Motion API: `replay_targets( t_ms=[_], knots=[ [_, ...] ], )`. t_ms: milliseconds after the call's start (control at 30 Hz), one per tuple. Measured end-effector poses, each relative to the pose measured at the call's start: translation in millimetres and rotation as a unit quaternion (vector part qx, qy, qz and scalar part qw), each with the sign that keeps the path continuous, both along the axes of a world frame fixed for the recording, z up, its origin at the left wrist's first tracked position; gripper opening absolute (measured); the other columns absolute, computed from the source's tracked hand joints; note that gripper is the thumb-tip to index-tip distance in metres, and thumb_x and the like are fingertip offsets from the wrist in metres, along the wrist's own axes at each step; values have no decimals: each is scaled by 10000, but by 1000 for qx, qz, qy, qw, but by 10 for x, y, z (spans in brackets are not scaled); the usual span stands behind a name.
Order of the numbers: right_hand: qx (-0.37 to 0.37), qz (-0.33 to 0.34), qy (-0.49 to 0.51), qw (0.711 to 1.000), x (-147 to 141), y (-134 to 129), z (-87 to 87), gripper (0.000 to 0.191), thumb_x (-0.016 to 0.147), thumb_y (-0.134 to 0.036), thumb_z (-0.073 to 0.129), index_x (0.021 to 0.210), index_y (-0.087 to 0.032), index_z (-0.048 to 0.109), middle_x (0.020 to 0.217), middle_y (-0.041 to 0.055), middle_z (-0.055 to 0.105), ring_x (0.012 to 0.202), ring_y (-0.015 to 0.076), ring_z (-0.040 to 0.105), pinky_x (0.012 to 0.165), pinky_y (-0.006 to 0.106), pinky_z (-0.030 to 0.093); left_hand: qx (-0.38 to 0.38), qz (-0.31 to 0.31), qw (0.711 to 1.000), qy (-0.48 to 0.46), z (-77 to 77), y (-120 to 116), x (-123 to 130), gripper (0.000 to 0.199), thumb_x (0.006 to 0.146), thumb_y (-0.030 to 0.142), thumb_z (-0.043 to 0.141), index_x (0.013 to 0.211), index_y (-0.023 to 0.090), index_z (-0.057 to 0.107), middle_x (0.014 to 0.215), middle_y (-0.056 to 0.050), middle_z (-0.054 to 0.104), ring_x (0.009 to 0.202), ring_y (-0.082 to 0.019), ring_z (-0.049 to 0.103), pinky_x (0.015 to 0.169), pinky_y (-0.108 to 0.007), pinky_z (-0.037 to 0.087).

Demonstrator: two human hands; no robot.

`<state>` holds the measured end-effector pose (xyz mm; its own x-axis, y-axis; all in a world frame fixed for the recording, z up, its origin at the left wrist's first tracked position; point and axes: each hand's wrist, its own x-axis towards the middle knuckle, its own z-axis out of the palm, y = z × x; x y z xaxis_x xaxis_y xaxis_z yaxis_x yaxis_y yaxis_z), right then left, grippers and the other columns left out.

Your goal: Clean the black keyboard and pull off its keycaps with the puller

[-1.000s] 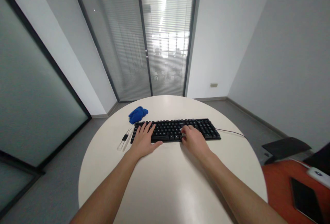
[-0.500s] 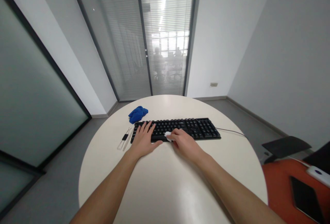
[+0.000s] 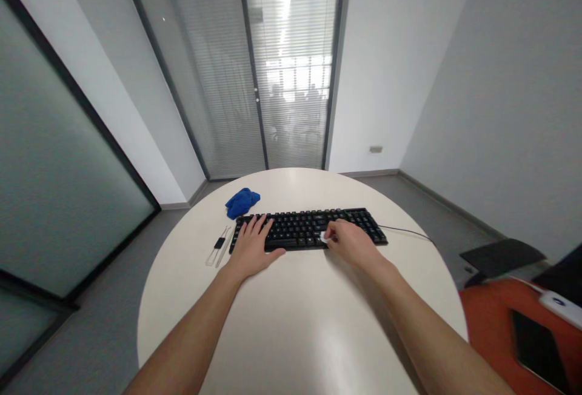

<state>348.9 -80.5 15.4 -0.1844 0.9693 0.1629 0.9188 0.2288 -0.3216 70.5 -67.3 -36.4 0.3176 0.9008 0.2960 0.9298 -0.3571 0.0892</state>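
Note:
A black keyboard (image 3: 295, 231) lies across the far half of the round white table (image 3: 282, 316). My left hand (image 3: 252, 248) rests on its left end, fingers spread over the keys and thumb along the front edge. With closed fingers, my right hand (image 3: 350, 240) holds a small white pad (image 3: 324, 237) against the keys right of the middle. Most of the pad is hidden by the fingers. Left of the keyboard lie a wire tool with a black middle (image 3: 219, 243) and a thin light stick (image 3: 224, 249).
Beyond the keyboard's left end is a crumpled blue cloth (image 3: 242, 202). A cable (image 3: 407, 229) runs off the table's right edge. At the right stands an orange chair (image 3: 491, 316) bearing a dark tablet (image 3: 539, 346) and a white device (image 3: 561, 308).
My right hand has slid to the right along the keyboard with the white pad. My left hand has stayed on the left end.

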Motion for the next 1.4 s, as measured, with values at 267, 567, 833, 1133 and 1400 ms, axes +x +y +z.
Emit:
replay_targets(
  t_ms=[267, 567, 833, 1133, 1400],
  knots=[
    [-26, -134, -24, 990, 458, 131, 29, 171, 802, -177, 540, 859, -220, 695, 926, 69, 721, 869, 228, 648, 648, 285, 367, 1, -1, 1000, 1, -13, 11, -5, 879, 829, 716, 507, 1515, 191, 343, 1602, -104, 281, 1469, -364, 231, 1198, -551, 178],
    [3, -245, -35, 969, 912, 215, -67, 307, 809, -138, 505, 1034, -212, 701, 1035, 122, 709, 955, 264, 658, 707, 309, 423, 0, 0, 1000, -4, -22, 13, -19, 880, 827, 718, 510, 1514, 192, 345, 1600, -107, 286, 1475, -357, 220, 1201, -538, 171],
    [-65, -254, -77, 962, 853, 108, -9, 256, 815, -178, 531, 974, -180, 732, 1025, 174, 715, 935, 310, 680, 686, 341, 447, 2, 2, 1000, -2, -24, 12, -16, 882, 825, 718, 509, 1515, 194, 343, 1604, -102, 279, 1474, -364, 218, 1198, -542, 179],
    [-57, -142, -53, 987, 523, 77, 23, 210, 852, -240, 499, 880, -188, 700, 932, 109, 733, 857, 232, 673, 662, 282, 416, 5, 3, 1000, -1, -16, 6, 0, 876, 831, 713, 506, 1518, 194, 343, 1601, -105, 284, 1472, -364, 224, 1191, -551, 193],
    [2, -243, -29, 970, 940, 236, -23, 281, 849, -236, 509, 1034, -200, 718, 1024, 117, 728, 910, 259, 666, 689, 304, 435, 3, -4, 1000, -6, -43, 23, -13, 883, 830, 727, 498, 1517, 193, 347, 1603, -112, 277, 1477, -367, 210, 1196, -558, 172]
  ],
)
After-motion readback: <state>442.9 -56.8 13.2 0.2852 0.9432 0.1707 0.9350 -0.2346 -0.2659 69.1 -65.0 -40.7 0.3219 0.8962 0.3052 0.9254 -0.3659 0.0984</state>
